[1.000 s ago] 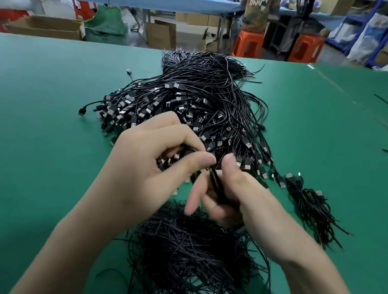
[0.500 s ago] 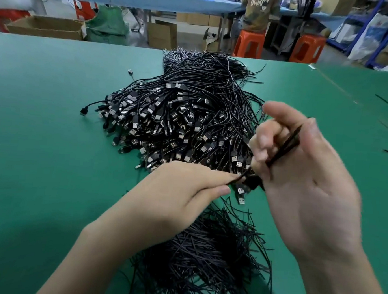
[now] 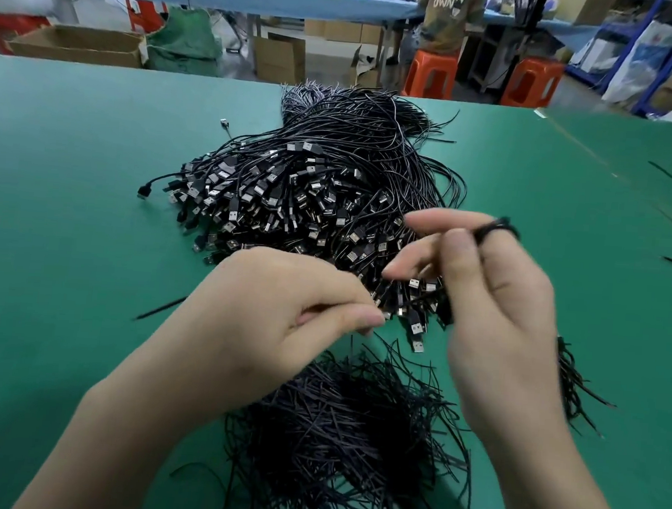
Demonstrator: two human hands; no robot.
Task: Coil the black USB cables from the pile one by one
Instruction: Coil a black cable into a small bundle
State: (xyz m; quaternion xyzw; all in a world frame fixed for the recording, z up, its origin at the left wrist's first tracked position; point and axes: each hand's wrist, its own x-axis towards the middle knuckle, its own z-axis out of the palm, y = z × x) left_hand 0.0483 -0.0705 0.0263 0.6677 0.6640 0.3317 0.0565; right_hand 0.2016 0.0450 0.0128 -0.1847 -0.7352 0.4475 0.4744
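A large pile of black USB cables (image 3: 310, 197) is found at the centre of the frame, laid on a green table (image 3: 72, 196), with the metal plugs massed on its near left side. One black cable (image 3: 497, 229) is seen raised above the pile's right edge, at centre right. It is grasped by the right hand (image 3: 497, 313), looped between the thumb and the bent forefinger, with the other fingers spread towards the left. The left hand (image 3: 282, 314) is observed at lower centre, just before the pile, with thumb pressed to forefinger in a pinch; whether a strand is held there cannot be told. A heap of thin black strands (image 3: 346, 426) is noted below both hands, at bottom centre. A smaller black bundle (image 3: 574, 384) is partly hidden behind the right wrist. Two orange stools (image 3: 432, 76) and cardboard boxes (image 3: 78, 43) are recorded beyond the table, along the upper edge.
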